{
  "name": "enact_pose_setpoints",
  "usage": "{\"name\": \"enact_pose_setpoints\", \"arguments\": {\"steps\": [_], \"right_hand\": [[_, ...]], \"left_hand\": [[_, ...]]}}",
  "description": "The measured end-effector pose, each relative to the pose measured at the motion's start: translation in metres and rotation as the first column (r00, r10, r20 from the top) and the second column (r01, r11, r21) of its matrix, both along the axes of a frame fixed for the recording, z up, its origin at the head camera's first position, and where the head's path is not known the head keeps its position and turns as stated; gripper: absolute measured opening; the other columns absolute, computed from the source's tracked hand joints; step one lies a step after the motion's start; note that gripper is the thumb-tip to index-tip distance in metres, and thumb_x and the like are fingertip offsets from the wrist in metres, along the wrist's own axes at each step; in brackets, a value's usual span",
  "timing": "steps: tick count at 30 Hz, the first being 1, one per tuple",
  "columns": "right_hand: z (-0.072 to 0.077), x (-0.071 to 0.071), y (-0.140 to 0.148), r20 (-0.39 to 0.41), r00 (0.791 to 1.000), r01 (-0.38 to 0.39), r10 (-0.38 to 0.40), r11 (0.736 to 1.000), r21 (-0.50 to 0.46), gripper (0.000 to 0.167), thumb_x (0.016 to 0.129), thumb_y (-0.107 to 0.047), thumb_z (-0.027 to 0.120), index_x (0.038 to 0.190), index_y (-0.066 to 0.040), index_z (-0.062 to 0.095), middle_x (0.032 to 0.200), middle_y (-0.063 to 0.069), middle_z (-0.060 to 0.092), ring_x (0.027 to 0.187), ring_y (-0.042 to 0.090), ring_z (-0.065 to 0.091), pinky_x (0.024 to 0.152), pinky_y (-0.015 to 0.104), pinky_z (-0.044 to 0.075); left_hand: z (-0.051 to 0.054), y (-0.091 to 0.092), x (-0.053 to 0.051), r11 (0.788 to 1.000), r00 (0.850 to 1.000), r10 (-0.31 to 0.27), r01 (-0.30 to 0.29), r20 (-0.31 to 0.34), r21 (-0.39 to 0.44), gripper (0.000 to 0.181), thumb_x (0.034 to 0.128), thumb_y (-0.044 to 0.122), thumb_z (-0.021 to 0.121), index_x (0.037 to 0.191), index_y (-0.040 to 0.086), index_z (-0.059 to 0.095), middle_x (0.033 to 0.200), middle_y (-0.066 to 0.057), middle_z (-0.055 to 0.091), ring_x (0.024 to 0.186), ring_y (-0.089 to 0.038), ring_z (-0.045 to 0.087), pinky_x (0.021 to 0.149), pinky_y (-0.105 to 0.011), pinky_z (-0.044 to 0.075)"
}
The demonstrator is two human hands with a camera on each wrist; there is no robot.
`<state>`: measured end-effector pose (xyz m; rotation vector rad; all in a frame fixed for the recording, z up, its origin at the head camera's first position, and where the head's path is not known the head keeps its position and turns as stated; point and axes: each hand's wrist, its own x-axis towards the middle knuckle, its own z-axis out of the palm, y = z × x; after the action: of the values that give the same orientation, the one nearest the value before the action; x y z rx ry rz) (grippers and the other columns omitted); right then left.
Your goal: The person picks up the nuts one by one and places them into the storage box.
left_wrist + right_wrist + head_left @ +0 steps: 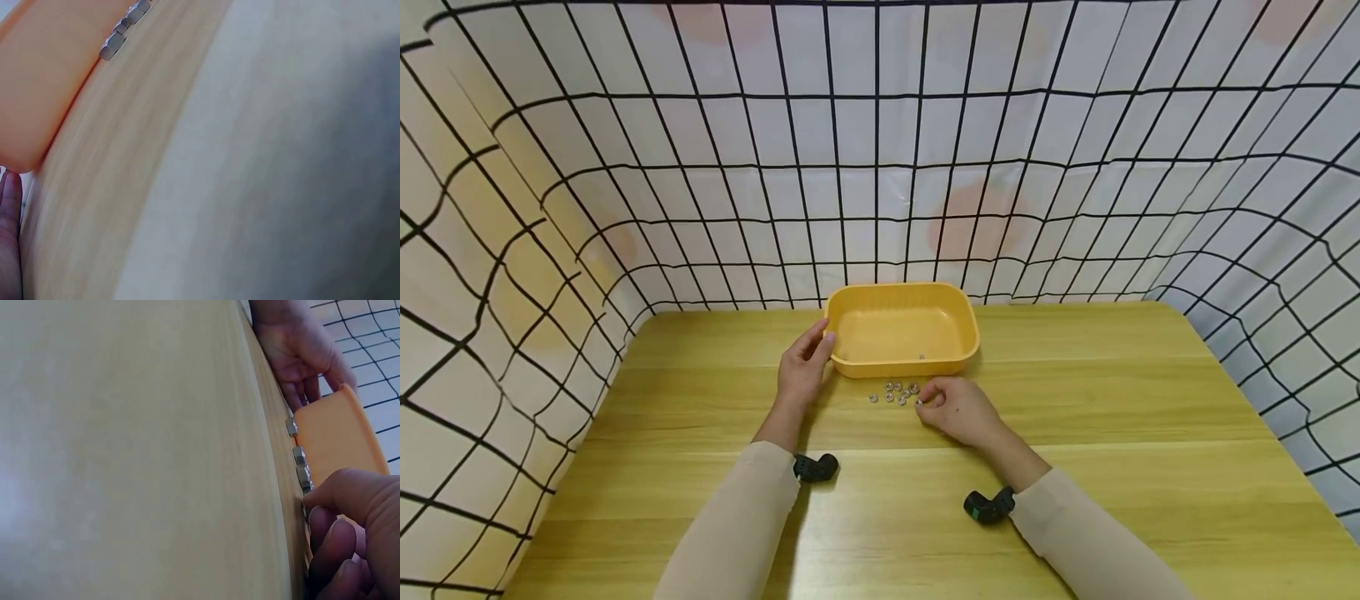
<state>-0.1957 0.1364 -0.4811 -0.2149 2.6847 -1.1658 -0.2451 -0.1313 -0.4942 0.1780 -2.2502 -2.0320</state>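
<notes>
Several small metal hex nuts (890, 397) lie in a loose cluster in front of a yellow plastic tray (901, 369). One more nut (922, 357) shows inside the tray, near its front wall. My left hand (802, 371) holds the tray's left end, its thumb by the rim. In the right wrist view, that left hand (299, 350) has some fingers low beside the tray (337, 440). With thumb and forefinger, my right hand (958, 410) pinches a nut (919, 402) at the right side of the cluster. The fingers hide part of this nut.
The wooden table (1075, 375) carries the tray near its back edge. Behind it and along both sides stands a black wire grid (876, 167) with a pale patterned sheet behind. Dark cameras (988, 505) are strapped to both wrists.
</notes>
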Motion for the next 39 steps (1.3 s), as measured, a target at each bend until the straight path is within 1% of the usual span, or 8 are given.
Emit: {"name": "enact_pose_setpoints", "arguments": {"steps": [3, 8, 15, 20, 26, 31, 39], "right_hand": [[0.002, 0.003, 0.000, 0.000, 1.000, -0.004, 0.004, 1.000, -0.007, 0.009, 0.088, -0.024, 0.078, 0.091, -0.017, 0.073, 0.067, -0.003, 0.060, 0.056, 0.011, 0.053, 0.054, 0.025, 0.043], [0.005, 0.008, 0.001, 0.029, 0.999, -0.014, 0.015, 0.999, -0.042, 0.010, 0.089, -0.024, 0.078, 0.092, -0.016, 0.073, 0.065, -0.002, 0.060, 0.052, 0.011, 0.052, 0.050, 0.024, 0.041], [0.012, 0.015, 0.001, 0.010, 1.000, -0.025, 0.025, 0.999, -0.035, 0.009, 0.090, -0.024, 0.077, 0.093, -0.016, 0.073, 0.067, -0.003, 0.061, 0.055, 0.011, 0.052, 0.051, 0.022, 0.041], [0.021, 0.019, 0.001, 0.017, 1.000, -0.017, 0.018, 0.999, -0.040, 0.008, 0.091, -0.024, 0.076, 0.094, -0.018, 0.072, 0.067, -0.002, 0.061, 0.056, 0.013, 0.053, 0.051, 0.024, 0.041], [0.030, 0.019, 0.001, -0.022, 1.000, -0.009, 0.008, 0.999, -0.044, 0.007, 0.090, -0.022, 0.077, 0.093, -0.018, 0.072, 0.070, -0.002, 0.062, 0.058, 0.013, 0.052, 0.051, 0.024, 0.041], [0.038, 0.017, 0.003, -0.047, 0.999, 0.000, -0.003, 0.998, -0.055, 0.009, 0.090, -0.022, 0.077, 0.094, -0.017, 0.072, 0.068, -0.002, 0.062, 0.055, 0.014, 0.051, 0.048, 0.022, 0.038], [0.048, 0.015, 0.006, -0.061, 0.998, -0.003, -0.002, 0.996, -0.089, 0.008, 0.091, -0.022, 0.077, 0.094, -0.017, 0.072, 0.067, -0.001, 0.063, 0.052, 0.012, 0.048, 0.046, 0.020, 0.035]], "left_hand": [[0.000, 0.000, 0.000, 1.000, 1.000, -0.001, 0.001, 0.002, 0.008, 0.041, 0.1020, 0.036, 0.064, 0.142, 0.024, 0.063, 0.146, -0.007, 0.059, 0.139, -0.021, 0.051, 0.112, -0.041, 0.048], [0.000, 0.000, -0.001, 1.000, 1.000, -0.003, 0.003, 0.009, 0.012, 0.042, 0.1018, 0.037, 0.064, 0.142, 0.025, 0.063, 0.146, -0.005, 0.059, 0.139, -0.020, 0.050, 0.112, -0.040, 0.047], [0.001, 0.000, 0.001, 1.000, 1.000, -0.008, 0.008, 0.013, 0.018, 0.042, 0.1019, 0.037, 0.064, 0.142, 0.025, 0.062, 0.146, -0.005, 0.058, 0.139, -0.020, 0.050, 0.112, -0.040, 0.048], [0.000, -0.001, 0.000, 1.000, 1.000, -0.016, 0.015, 0.008, 0.022, 0.043, 0.1020, 0.037, 0.064, 0.143, 0.024, 0.062, 0.147, -0.007, 0.058, 0.140, -0.021, 0.049, 0.112, -0.040, 0.047], [-0.001, 0.000, -0.001, 1.000, 1.000, -0.003, 0.003, -0.001, 0.020, 0.042, 0.1016, 0.036, 0.065, 0.142, 0.024, 0.063, 0.144, -0.008, 0.060, 0.137, -0.021, 0.051, 0.111, -0.040, 0.048], [-0.001, 0.000, 0.000, 1.000, 1.000, 0.002, -0.002, -0.003, 0.022, 0.042, 0.1017, 0.035, 0.065, 0.142, 0.023, 0.063, 0.144, -0.008, 0.060, 0.136, -0.021, 0.052, 0.110, -0.040, 0.049], [0.000, 0.000, 0.001, 0.999, 1.000, -0.022, 0.022, 0.000, 0.042, 0.043, 0.1028, 0.034, 0.063, 0.144, 0.022, 0.060, 0.149, -0.005, 0.056, 0.142, -0.020, 0.048, 0.114, -0.041, 0.047]]}}
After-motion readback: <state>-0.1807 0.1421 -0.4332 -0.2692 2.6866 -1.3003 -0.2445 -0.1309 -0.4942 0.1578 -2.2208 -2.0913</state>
